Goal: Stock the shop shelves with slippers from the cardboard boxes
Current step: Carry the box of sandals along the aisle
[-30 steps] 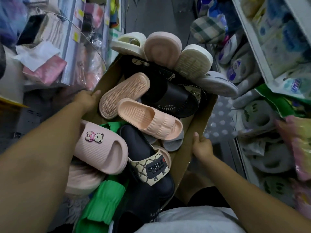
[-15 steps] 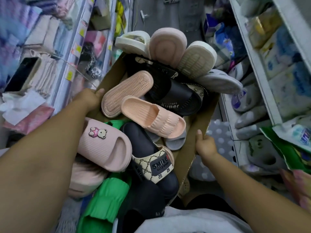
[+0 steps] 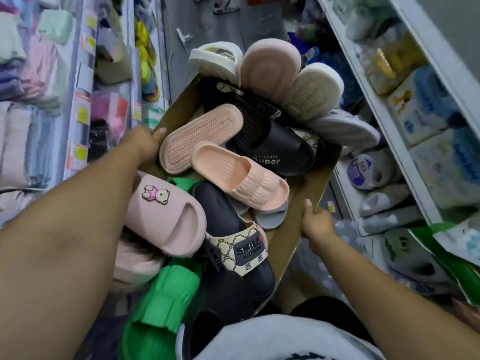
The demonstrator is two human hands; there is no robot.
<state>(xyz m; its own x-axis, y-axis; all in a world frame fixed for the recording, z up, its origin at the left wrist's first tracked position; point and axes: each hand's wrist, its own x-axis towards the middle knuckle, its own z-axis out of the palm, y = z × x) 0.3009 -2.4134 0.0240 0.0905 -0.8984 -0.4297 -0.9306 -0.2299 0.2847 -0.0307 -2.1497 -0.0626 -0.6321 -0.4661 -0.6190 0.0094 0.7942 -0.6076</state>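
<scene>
Slippers lie heaped in the cardboard box, between shelves left and right.

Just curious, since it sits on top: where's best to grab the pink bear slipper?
Take the pink bear slipper by its broad strap, from above. It lies strap up with nothing lying on it, and its opening is uncovered, leaving room to hook under.

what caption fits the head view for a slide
Left hand and right hand grip a cardboard box piled with slippers between shelves.
</scene>
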